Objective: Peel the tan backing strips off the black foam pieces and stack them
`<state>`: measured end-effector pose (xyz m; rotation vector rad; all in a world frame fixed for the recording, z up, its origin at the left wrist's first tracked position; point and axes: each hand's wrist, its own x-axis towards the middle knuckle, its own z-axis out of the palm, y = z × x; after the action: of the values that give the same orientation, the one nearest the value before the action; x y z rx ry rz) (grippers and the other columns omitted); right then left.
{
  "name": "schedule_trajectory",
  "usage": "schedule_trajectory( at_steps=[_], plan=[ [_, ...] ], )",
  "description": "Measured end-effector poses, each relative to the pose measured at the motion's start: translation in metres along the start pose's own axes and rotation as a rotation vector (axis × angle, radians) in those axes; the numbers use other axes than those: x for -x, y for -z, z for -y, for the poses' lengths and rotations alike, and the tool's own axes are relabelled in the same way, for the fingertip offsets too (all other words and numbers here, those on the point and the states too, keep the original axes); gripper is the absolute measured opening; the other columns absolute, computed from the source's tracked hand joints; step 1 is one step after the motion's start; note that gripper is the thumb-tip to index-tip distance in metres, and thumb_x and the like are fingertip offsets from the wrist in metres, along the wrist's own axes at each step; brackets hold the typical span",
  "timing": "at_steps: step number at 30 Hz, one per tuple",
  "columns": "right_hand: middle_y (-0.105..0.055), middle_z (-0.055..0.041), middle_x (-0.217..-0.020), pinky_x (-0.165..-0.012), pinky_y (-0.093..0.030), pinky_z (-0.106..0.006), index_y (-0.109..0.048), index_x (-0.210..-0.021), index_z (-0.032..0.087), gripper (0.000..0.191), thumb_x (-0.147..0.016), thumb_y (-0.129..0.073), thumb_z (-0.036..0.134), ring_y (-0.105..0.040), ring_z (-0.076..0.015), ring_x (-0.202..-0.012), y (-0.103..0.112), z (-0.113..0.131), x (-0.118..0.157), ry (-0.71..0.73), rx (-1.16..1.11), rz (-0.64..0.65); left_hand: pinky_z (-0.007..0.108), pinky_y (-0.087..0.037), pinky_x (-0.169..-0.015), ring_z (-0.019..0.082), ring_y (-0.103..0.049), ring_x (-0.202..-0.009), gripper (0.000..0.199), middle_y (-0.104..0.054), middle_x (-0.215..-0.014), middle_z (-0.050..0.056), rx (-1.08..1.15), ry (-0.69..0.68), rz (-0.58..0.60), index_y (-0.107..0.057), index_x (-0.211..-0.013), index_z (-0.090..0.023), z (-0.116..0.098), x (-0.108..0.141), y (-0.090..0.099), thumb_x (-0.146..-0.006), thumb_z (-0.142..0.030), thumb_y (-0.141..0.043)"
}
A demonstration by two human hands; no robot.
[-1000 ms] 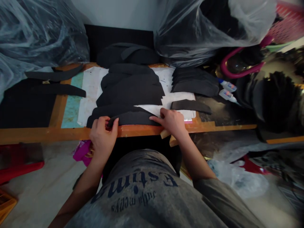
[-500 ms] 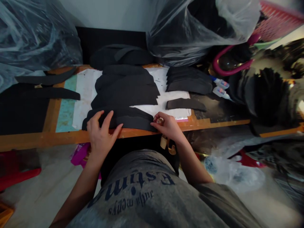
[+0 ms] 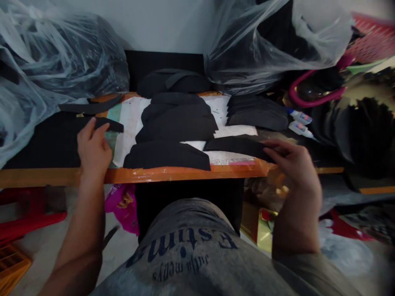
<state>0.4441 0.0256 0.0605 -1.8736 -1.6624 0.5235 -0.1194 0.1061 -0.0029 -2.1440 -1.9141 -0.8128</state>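
Observation:
My left hand (image 3: pixel 94 150) is over the left part of the table, its fingers apart at a narrow curved black strip (image 3: pixel 112 124). With thumb and fingers my right hand (image 3: pixel 288 158) pinches the right end of a long black piece (image 3: pixel 236 144), which slants over the white paper (image 3: pixel 126 131). Overlapping black pieces (image 3: pixel 182 119) lie in the middle. In front of them, near the table edge, rests a wide black piece (image 3: pixel 166 156). More black pieces (image 3: pixel 257 112) are fanned out at the right.
Two small white bottles (image 3: pixel 299 127) lie right of the fanned pieces. Clear plastic bags (image 3: pixel 77 57) bulge at the back left and back right. A pink handle (image 3: pixel 296 88) and a pink basket (image 3: pixel 375 39) are at the right. Orange tape covers the table's front edge (image 3: pixel 148 174).
My left hand has moved left from the front pieces to the curved strip. My right hand has moved right and taken hold of the black piece there. The view has shifted slightly.

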Motion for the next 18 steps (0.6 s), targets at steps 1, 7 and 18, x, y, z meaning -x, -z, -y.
schedule_trajectory(
  at_steps=[1,7,18],
  plan=[
    [-0.073,-0.0091,-0.081,-0.056,-0.038,-0.031,-0.079,-0.111,0.021,0.026,-0.087,-0.073,0.029,-0.056,-0.0150,-0.060,0.011,-0.012,-0.006,-0.021,0.108,0.000,0.058,-0.038,-0.116,0.035,-0.041,-0.146,0.050,-0.041,-0.159,0.010,-0.015,-0.069,0.094,-0.058,-0.140,-0.018,0.016,-0.011,-0.002,-0.092,-0.014,-0.048],
    [-0.076,-0.0180,-0.102,-0.069,-0.041,-0.039,-0.078,-0.113,0.016,0.030,-0.084,-0.075,0.024,-0.065,-0.0255,-0.080,0.005,-0.007,-0.013,-0.026,0.489,-0.304,0.069,-0.028,-0.114,0.031,-0.058,-0.126,0.035,-0.062,-0.105,0.002,0.011,-0.183,0.275,-0.070,-0.116,-0.016,0.046,-0.053,-0.009,-0.097,-0.030,-0.044],
    [-0.072,-0.0023,-0.079,-0.059,-0.038,-0.025,-0.080,-0.096,0.018,0.031,-0.087,-0.073,0.047,-0.052,-0.0114,-0.063,-0.136,0.142,0.038,0.067,-0.717,0.485,0.044,-0.048,-0.098,0.025,-0.063,-0.103,0.050,-0.065,-0.112,0.012,0.131,-0.467,0.151,-0.061,-0.141,-0.030,-0.125,0.044,0.026,-0.097,-0.013,-0.045]
  ],
)
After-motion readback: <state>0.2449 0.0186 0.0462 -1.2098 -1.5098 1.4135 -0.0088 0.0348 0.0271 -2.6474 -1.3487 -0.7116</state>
